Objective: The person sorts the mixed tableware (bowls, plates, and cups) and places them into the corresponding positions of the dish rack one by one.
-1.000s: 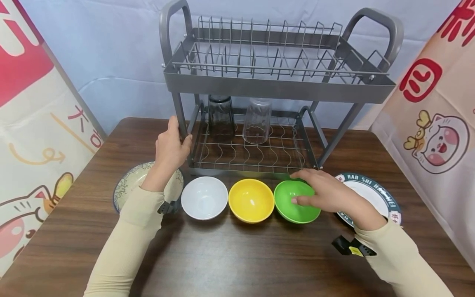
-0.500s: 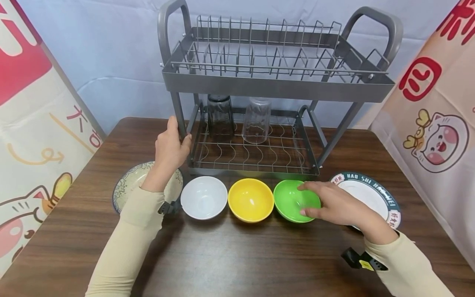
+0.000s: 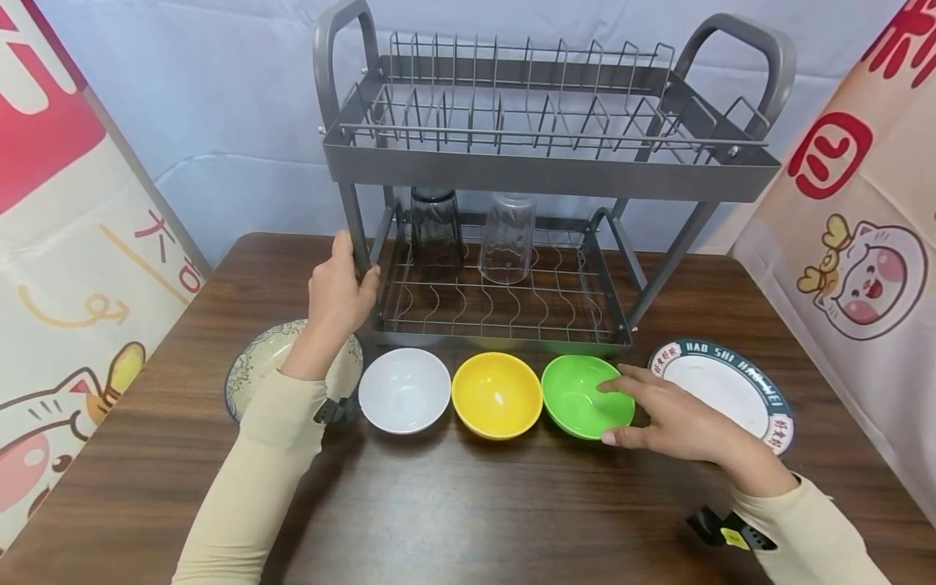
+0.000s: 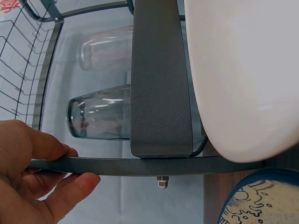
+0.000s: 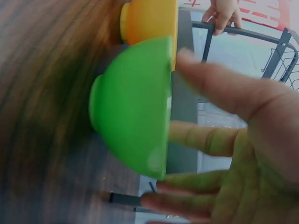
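My left hand [image 3: 338, 296] grips the front left leg [image 3: 353, 223] of a grey two-tier dish rack [image 3: 548, 175]; in the left wrist view its thumb and fingers pinch the dark metal bar [image 4: 112, 166]. My right hand [image 3: 676, 416] hovers at the right edge of a green bowl [image 3: 574, 396], fingers spread and thumb apart. Seen from the right wrist, the green bowl [image 5: 133, 109] stands upright on the wood, fingertips right at its rim. A yellow bowl [image 3: 497, 396] and a white bowl [image 3: 405, 391] stand to its left in a row.
Two upturned glasses, one dark [image 3: 436, 227] and one clear [image 3: 508, 237], stand on the rack's lower tier. A patterned plate [image 3: 249, 370] lies under my left forearm. A green-rimmed white plate [image 3: 720, 390] lies right of the bowls on the wooden table [image 3: 468, 512].
My right hand has drawn back to the right and toward me, from over the green bowl to its right edge. The left hand keeps its grip on the rack leg.
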{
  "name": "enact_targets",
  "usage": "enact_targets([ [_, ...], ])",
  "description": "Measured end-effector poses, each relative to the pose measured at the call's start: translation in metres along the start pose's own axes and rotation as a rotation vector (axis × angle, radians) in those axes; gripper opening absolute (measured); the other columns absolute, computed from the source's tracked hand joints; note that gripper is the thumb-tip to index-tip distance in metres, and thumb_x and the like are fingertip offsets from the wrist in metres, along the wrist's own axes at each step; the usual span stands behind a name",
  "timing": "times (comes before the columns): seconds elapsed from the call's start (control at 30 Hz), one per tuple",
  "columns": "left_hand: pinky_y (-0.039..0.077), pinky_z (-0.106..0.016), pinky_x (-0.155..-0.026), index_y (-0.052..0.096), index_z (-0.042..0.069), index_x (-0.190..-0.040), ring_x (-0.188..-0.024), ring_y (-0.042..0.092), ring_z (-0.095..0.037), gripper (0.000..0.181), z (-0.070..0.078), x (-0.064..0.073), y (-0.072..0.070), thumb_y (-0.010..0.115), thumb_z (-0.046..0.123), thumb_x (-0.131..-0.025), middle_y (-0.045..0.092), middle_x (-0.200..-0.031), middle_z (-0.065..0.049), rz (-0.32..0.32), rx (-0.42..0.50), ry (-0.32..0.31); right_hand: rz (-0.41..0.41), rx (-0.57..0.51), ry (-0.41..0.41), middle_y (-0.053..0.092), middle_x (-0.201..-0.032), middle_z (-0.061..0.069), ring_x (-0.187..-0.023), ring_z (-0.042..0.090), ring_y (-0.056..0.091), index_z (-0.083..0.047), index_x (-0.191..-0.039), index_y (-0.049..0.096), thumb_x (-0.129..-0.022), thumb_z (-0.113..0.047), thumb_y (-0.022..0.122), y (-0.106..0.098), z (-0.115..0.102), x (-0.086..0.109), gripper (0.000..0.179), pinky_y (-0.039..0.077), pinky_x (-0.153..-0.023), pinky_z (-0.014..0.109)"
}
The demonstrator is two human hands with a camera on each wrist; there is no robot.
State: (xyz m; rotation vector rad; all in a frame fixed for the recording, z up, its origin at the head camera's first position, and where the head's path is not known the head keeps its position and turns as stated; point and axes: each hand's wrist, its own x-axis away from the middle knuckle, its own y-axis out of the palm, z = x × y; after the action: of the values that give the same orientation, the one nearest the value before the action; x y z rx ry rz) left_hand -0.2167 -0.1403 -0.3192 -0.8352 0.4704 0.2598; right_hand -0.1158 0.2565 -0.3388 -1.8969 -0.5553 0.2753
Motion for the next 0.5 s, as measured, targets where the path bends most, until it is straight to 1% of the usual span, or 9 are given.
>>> enact_targets([
  [0.1, 0.044, -0.047, -0.061, 0.042, 0.004, -0.106, -0.071, 0.06, -0.035, 0.022, 0.0, 0.0, 0.0, 0.057, 0.012, -0.091, 0.061, -0.075, -0.015, 0.0, -0.001, -0.003, 0.018, -0.007, -0.028, 0.034, -0.134, 0.036, -0.117, 0.051, 0.039, -0.008, -0.117, 0.061, -0.072, -0.046, 0.076, 0.005, 0.003, 0.003, 0.061, 0.037, -0.086, 0.061],
  [0.17, 0.044, -0.047, -0.061, 0.042, 0.004, -0.105, -0.072, 0.06, -0.035, 0.022, 0.001, 0.001, 0.0, 0.057, 0.012, -0.091, 0.061, -0.076, -0.015, -0.003, -0.002, -0.004, 0.041, 0.004, -0.055, 0.033, -0.136, 0.034, -0.118, 0.051, 0.038, -0.01, -0.115, 0.062, -0.07, -0.041, 0.08, 0.009, 0.005, 0.006, 0.058, 0.037, -0.086, 0.061],
  [0.23, 0.045, -0.047, -0.062, 0.042, 0.004, -0.106, -0.072, 0.061, -0.036, 0.022, 0.001, 0.001, 0.0, 0.057, 0.012, -0.091, 0.061, -0.076, -0.016, -0.005, -0.002, -0.007, 0.065, 0.021, -0.102, 0.038, -0.134, 0.03, -0.116, 0.048, 0.042, -0.011, -0.112, 0.064, -0.068, -0.033, 0.082, 0.011, 0.006, 0.007, 0.052, 0.039, -0.086, 0.059],
  [0.3, 0.045, -0.047, -0.062, 0.042, 0.004, -0.106, -0.073, 0.061, -0.036, 0.022, 0.001, 0.001, 0.0, 0.057, 0.011, -0.091, 0.061, -0.077, -0.016, -0.007, 0.0, -0.013, 0.082, 0.046, -0.161, 0.05, -0.126, 0.023, -0.111, 0.041, 0.049, -0.013, -0.106, 0.066, -0.067, -0.026, 0.083, 0.014, 0.007, 0.008, 0.044, 0.042, -0.085, 0.054],
  [0.37, 0.046, -0.047, -0.061, 0.042, 0.004, -0.106, -0.074, 0.061, -0.036, 0.022, 0.001, 0.001, 0.0, 0.057, 0.011, -0.091, 0.061, -0.078, -0.016, -0.007, -0.001, -0.017, 0.094, 0.063, -0.23, 0.06, -0.112, 0.012, -0.101, 0.033, 0.056, -0.014, -0.1, 0.067, -0.069, -0.019, 0.082, 0.016, 0.009, 0.008, 0.035, 0.045, -0.081, 0.049],
  [0.43, 0.046, -0.047, -0.061, 0.042, 0.004, -0.106, -0.074, 0.061, -0.036, 0.022, 0.001, 0.001, 0.0, 0.057, 0.011, -0.091, 0.061, -0.079, -0.016, -0.009, -0.002, -0.022, 0.112, 0.074, -0.285, 0.063, -0.099, 0.001, -0.092, 0.023, 0.059, -0.015, -0.093, 0.068, -0.07, -0.015, 0.081, 0.018, 0.012, 0.007, 0.027, 0.048, -0.076, 0.043],
  [0.5, 0.046, -0.047, -0.061, 0.042, 0.004, -0.106, -0.074, 0.061, -0.036, 0.022, 0.001, 0.001, 0.0, 0.057, 0.012, -0.091, 0.061, -0.079, -0.016, -0.012, -0.001, -0.021, 0.13, 0.079, -0.319, 0.062, -0.091, -0.007, -0.084, 0.016, 0.059, -0.017, -0.088, 0.067, -0.071, -0.013, 0.08, 0.021, 0.015, 0.007, 0.022, 0.049, -0.071, 0.038],
])
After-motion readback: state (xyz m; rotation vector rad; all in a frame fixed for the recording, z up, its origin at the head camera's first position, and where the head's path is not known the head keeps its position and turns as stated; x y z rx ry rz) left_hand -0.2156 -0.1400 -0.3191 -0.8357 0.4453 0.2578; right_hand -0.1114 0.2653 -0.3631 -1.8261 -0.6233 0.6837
